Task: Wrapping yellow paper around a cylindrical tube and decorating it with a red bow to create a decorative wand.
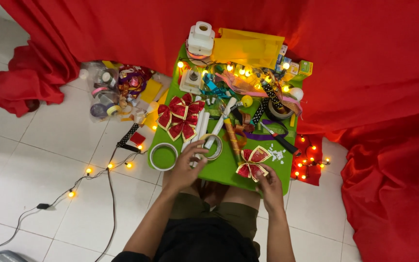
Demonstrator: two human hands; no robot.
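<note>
Head view. A green table (229, 170) sits in the middle of the frame, its near edge over the seated person's knees, so that everything on it is within arm's reach. A red cloth (374, 63) is hung across the upper frame and spills down the right side.

Left hand (184, 167): placed at the lower middle of the table, fingers spread and curled over a roll of tape (212, 146) and the lower ends of white sticks (201, 130). The fingers are resting on these, half bent; whether anything is actually pinched cannot be told.

Right hand (270, 187): at the lower right edge of the table, fingertips closed on the lower edge of a small red-and-gold ribbon bow (252, 162). The bow is laid flat, apparently pinned down at the edge so its loops stay fanned. Its loops spread up and outward, toward the upper left and upper right of the frame; the long axis runs roughly side to side with a slight tilt.

A larger finished red-and-gold bow (180, 118) is laid at the left of the table, clear of the hands. A second tape roll (164, 156) lies just left of the left hand. Scissors (280, 138) lie at right, blades pointing upper left. Fairy lights (98, 170) trail across the floor at lower left; ribbon spools and clutter (115, 92) are heaped on the floor at left.
</note>
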